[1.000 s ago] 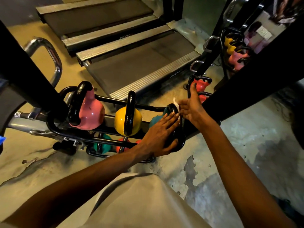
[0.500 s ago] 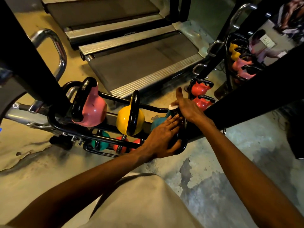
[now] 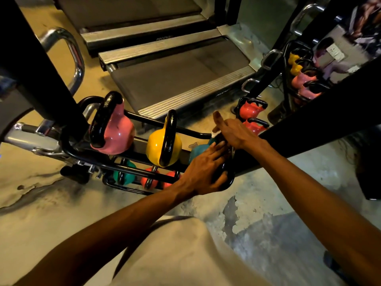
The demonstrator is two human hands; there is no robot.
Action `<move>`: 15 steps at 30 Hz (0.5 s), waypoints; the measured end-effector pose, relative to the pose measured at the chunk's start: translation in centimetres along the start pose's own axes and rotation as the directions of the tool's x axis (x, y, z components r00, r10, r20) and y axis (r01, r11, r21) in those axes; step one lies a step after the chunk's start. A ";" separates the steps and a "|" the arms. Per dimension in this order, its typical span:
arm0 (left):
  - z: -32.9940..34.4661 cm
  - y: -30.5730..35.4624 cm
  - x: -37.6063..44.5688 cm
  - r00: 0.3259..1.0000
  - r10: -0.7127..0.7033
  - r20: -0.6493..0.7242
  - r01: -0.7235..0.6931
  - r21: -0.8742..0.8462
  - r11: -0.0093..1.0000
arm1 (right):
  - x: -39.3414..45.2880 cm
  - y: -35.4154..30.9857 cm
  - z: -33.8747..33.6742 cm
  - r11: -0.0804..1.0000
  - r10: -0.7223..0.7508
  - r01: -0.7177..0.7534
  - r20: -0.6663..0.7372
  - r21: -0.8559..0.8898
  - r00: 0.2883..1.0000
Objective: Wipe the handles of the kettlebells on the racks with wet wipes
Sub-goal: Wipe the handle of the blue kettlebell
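A black two-tier rack (image 3: 144, 120) holds a pink kettlebell (image 3: 117, 133), a yellow kettlebell (image 3: 156, 145) and a teal kettlebell (image 3: 199, 150) on its top tier. My left hand (image 3: 204, 172) rests flat on the teal kettlebell's black handle, fingers spread over it. My right hand (image 3: 233, 131) presses a white wet wipe (image 3: 215, 134) onto the top of that same handle; most of the wipe is hidden under the fingers. Smaller teal and red kettlebells (image 3: 148, 178) sit on the lower tier.
Two treadmill decks (image 3: 175, 75) lie behind the rack. A thick black bar (image 3: 319, 116) crosses at right, with red kettlebells (image 3: 250, 109) beyond it. A mirror at top right reflects more kettlebells (image 3: 301, 79). A chrome machine frame (image 3: 70, 50) stands at left. Cracked concrete floor below.
My right hand with the wipe has slid a little along the top of the teal kettlebell's handle. My left hand stays on the handle. The view has shifted slightly.
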State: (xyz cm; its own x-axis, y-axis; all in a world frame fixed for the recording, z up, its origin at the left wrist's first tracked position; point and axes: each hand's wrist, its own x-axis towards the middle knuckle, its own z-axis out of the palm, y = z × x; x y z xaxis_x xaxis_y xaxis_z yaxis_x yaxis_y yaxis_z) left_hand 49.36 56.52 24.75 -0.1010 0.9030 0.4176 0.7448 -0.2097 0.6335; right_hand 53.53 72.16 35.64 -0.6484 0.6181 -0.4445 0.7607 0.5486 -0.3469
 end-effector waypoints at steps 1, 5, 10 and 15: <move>0.1 0.0 0.0 1.000 -0.003 -0.002 0.003 -0.004 1.000 | 0.1 0.3 0.1 0.998 0.063 -0.063 -0.010 0.030 0.998; 0.1 0.0 -0.1 1.000 -0.015 0.005 0.015 -0.010 1.000 | -0.2 0.8 0.9 0.793 0.332 -0.316 0.067 0.521 0.941; -0.2 -0.1 0.0 1.000 0.012 0.001 -0.012 -0.008 1.000 | -1.7 1.7 0.4 0.128 0.331 -0.430 0.371 0.894 0.868; -0.5 -0.2 0.5 0.999 0.030 -0.012 -0.030 -0.008 1.000 | -0.2 3.6 2.0 -0.064 0.342 -0.442 0.436 0.895 0.832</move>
State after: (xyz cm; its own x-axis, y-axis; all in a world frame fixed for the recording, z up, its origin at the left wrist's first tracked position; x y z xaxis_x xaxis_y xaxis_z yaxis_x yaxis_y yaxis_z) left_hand 48.85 56.86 25.20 -0.0861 0.8918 0.4441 0.7421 -0.2400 0.6258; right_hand 56.49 72.88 32.87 -0.2669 0.4564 -0.8488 0.2641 -0.8124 -0.5199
